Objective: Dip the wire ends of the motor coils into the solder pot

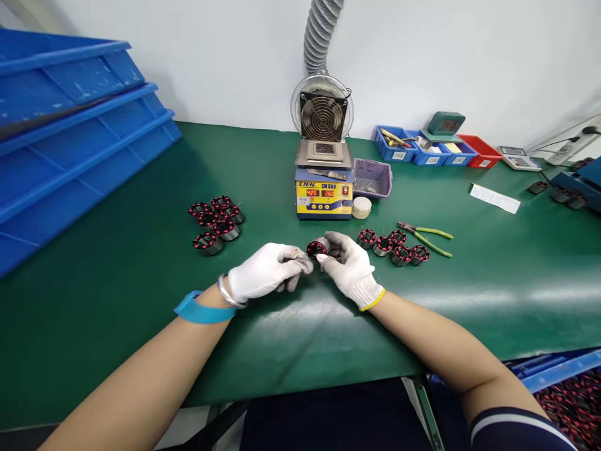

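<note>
A motor stator (318, 248), a dark ring with red and black inside, is gripped in my right hand (348, 262), which wears a white glove. My left hand (272, 269), also gloved, is beside it with thumb and fingers pinched together; what they hold, if anything, is too small to tell. Several more stators (402, 254) stand close to the right of my right hand. Another group of stators (226, 228) sits to the left, beyond my left wrist. Green-handled cutting pliers (429, 238) lie behind the right-hand group.
Ahead is a solder pot (323, 194) with a lit display, below a fan (323, 118) and duct hose. A purple tray (373, 178) and a round white tin (361, 207) are beside it. Blue crates (79, 156) are stacked at left; small bins (397, 150) line the back.
</note>
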### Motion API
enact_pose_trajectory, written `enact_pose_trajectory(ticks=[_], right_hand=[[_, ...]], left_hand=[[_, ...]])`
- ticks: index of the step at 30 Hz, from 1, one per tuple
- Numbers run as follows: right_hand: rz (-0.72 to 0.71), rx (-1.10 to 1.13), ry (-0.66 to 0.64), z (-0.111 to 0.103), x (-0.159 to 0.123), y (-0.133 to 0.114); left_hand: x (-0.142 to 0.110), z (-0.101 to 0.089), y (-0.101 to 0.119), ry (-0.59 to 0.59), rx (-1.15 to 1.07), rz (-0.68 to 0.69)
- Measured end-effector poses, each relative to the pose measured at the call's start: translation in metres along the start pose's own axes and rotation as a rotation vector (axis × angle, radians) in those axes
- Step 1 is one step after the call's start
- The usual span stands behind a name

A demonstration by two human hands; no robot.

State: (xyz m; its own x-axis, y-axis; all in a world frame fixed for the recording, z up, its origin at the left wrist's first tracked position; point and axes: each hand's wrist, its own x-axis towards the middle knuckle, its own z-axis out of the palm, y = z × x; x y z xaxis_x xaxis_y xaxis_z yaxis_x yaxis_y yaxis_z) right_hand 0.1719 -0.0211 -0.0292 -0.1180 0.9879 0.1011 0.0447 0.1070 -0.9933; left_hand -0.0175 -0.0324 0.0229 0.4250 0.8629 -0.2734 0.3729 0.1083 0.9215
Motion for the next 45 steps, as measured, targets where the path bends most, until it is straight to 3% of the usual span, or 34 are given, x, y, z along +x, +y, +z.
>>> enact_pose_trajectory(ticks=[2,3,5,7,11,14,18,22,24,27,29,33,37,41,45], right_hand=[[0.007,0.080,0.036,0.001,0.004,0.002],[0.010,0.114,0.051,0.001,0.005,0.003],[0.015,0.152,0.065,0.001,0.007,0.003],[0.020,0.152,0.060,0.001,0.006,0.003],[0.001,0.106,0.016,0.002,0.002,0.004],[-0.010,0.089,-0.006,0.003,0.001,0.004],[0.034,0.105,0.022,0.004,0.004,0.001],[0.062,0.142,0.038,0.004,0.007,0.000],[0.049,0.143,0.035,0.003,0.005,0.000],[0.033,0.112,0.034,0.002,0.002,-0.001],[0.002,0.069,0.025,-0.002,0.006,-0.006],[-0.203,-0.244,0.053,-0.019,0.046,-0.038],[-0.456,-0.853,0.130,-0.033,0.126,-0.096],[-0.454,-1.346,0.137,-0.028,0.199,-0.141],[-0.396,-1.645,0.068,-0.012,0.236,-0.149]], left_hand=[[-0.009,-0.011,0.004,-0.054,-0.130,0.057],[-0.011,-0.015,0.005,-0.016,-0.198,0.107],[-0.009,-0.019,0.002,0.169,-0.265,0.192],[0.000,-0.013,-0.003,0.333,-0.205,0.216],[0.016,0.013,-0.011,0.343,0.052,0.175],[0.016,0.024,-0.006,0.409,0.158,0.151],[0.005,0.013,0.005,0.469,-0.122,0.175],[0.006,0.004,0.001,0.712,-0.339,0.202],[0.009,0.007,-0.006,0.683,-0.276,0.216],[0.012,0.015,-0.013,0.538,-0.178,0.223],[0.015,0.020,-0.017,0.527,-0.181,0.208],[0.025,0.023,-0.023,0.458,-0.205,0.183],[0.039,0.023,-0.029,0.385,-0.160,0.218],[0.044,0.022,-0.031,0.356,-0.069,0.236],[0.042,0.022,-0.028,0.351,0.008,0.243]])
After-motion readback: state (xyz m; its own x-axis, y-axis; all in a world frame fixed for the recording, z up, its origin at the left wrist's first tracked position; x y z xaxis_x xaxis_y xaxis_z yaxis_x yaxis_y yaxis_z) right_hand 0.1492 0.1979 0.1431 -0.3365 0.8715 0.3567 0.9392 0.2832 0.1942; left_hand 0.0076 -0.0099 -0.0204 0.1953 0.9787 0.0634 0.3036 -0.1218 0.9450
